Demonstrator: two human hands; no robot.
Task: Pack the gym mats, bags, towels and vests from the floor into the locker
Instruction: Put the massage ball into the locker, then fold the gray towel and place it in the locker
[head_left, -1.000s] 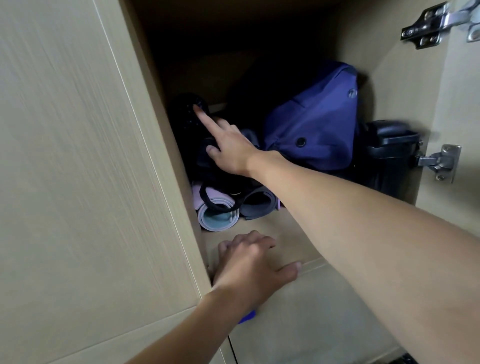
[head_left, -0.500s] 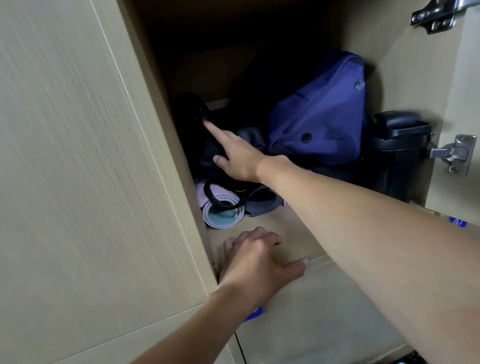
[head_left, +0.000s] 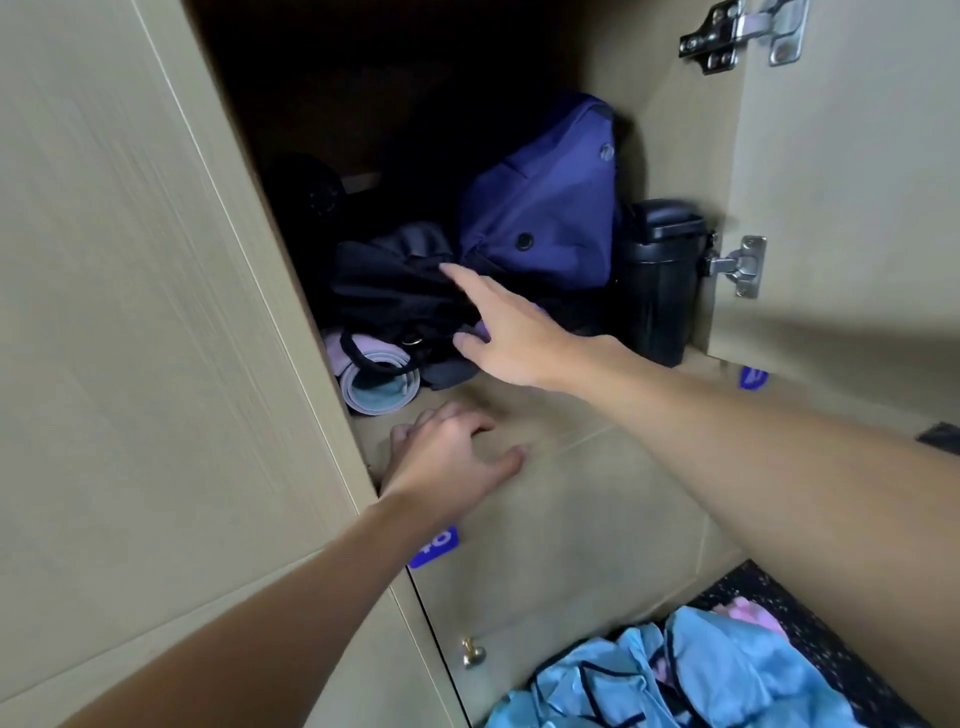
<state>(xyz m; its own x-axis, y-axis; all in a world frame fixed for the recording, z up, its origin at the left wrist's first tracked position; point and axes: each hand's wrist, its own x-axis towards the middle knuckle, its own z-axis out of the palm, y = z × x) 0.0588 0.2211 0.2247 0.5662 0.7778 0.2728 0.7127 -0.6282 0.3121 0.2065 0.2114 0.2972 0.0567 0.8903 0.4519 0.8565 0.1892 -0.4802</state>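
Inside the open locker (head_left: 524, 410) a purple-blue bag (head_left: 545, 218) leans against the back right. A black bag (head_left: 395, 286) lies in front of it on rolled gym mats, one lilac with a teal core (head_left: 379, 382). My right hand (head_left: 514, 332) reaches in with straight fingers, its forefinger tip at the black bag's top. On the front edge of the locker shelf rests my left hand (head_left: 452, 457), fingers loosely bent, holding nothing. Light blue vests (head_left: 691, 675) lie crumpled on the floor at bottom right.
A black lidded container (head_left: 660, 280) stands in the locker's right corner. The open door (head_left: 852, 182) with metal hinges hangs at right. A closed lower locker door with a brass knob (head_left: 472, 656) and a blue number tag (head_left: 434, 545) is below. Dark speckled floor shows at bottom right.
My right hand has pulled back from the dark object at the locker's left rear toward the front of the black bag. The view has tilted down, revealing the vests on the floor.
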